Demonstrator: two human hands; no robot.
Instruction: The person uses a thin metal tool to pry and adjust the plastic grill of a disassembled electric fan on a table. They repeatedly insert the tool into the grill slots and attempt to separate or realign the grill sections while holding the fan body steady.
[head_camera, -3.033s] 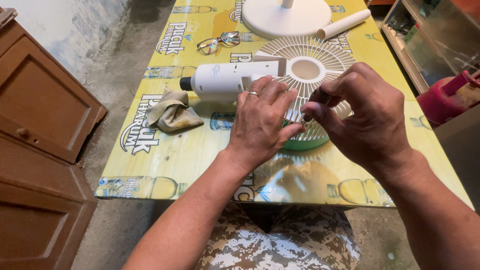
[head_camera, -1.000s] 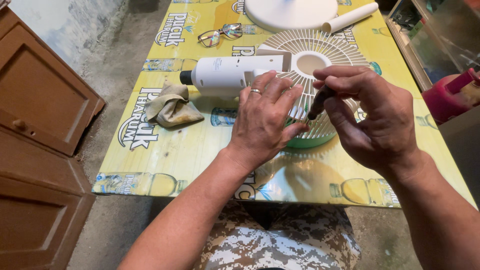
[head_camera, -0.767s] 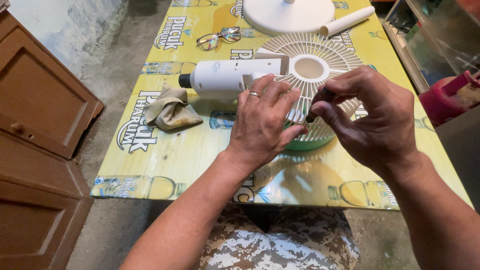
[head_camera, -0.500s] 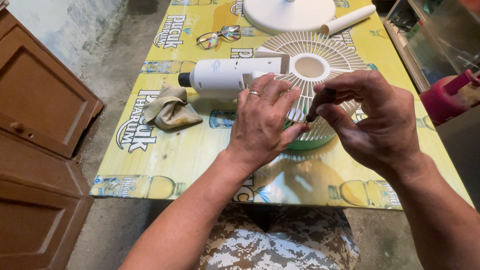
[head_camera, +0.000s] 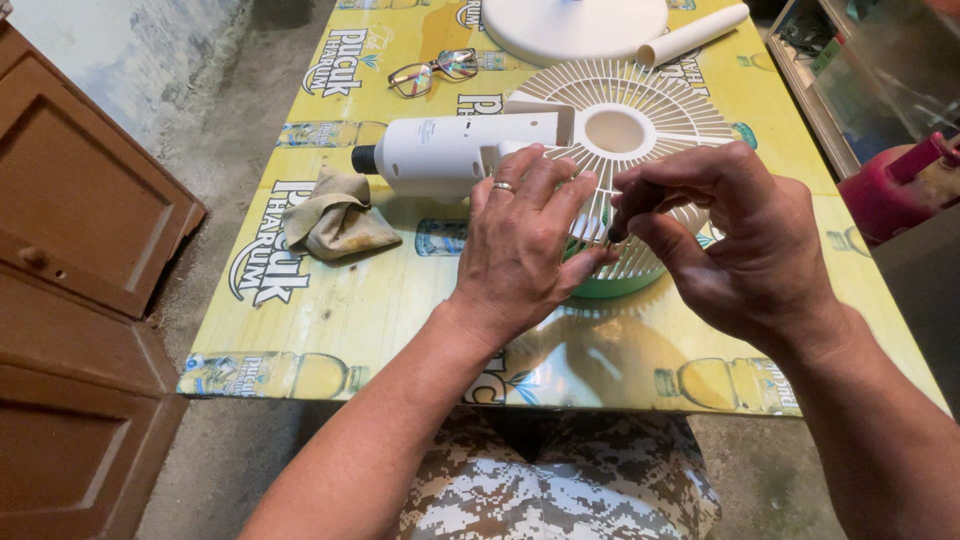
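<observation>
At the centre of the frame the left hand (head_camera: 525, 235) lies palm down, fingers curled over the near rim of a white fan grille (head_camera: 640, 130), gripping nothing else. Just right of it, the right hand (head_camera: 745, 240) pinches a small dark tool (head_camera: 618, 226) against the grille. A white motor housing (head_camera: 455, 150) lies left of centre, a cloth (head_camera: 335, 215) further left, glasses (head_camera: 435, 72) at the top.

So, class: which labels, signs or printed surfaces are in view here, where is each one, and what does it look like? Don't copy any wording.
Printed table cover: across the whole tabletop, yellow, with white lettering and pictures of bottles.
Small label: on the white fan motor housing beside the left hand, faint grey print, too small to make out.
</observation>
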